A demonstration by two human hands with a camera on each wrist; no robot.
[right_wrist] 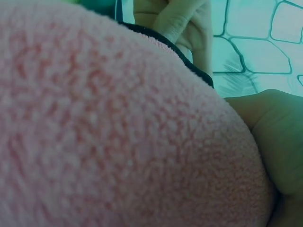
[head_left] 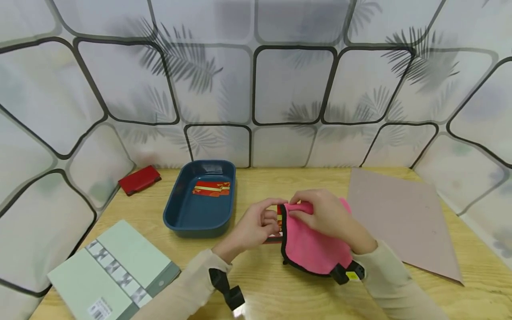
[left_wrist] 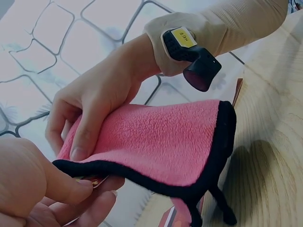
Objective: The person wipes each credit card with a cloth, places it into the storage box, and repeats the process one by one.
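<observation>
My right hand (head_left: 326, 213) grips a pink fleecy cloth (head_left: 312, 249) with black edging, its thumb and fingers bunching the top edge. In the left wrist view the cloth (left_wrist: 161, 137) hangs down from that hand, and a black cord dangles at one corner. My left hand (head_left: 256, 224) pinches a red and gold card (head_left: 279, 218) at the cloth's left edge; most of the card is hidden behind the cloth. Beneath the left fingers a dark red flat thing (head_left: 273, 240) partly shows. Fleece fills most of the right wrist view.
A blue tray (head_left: 170, 218) holding red and gold cards (head_left: 210, 189) stands left of my hands. Farther left lie a red wallet-like case (head_left: 140, 180) and a pale green box (head_left: 136, 249). A mauve board (head_left: 400, 218) lies on the right. Patterned curtain surrounds the wooden table (head_left: 256, 284).
</observation>
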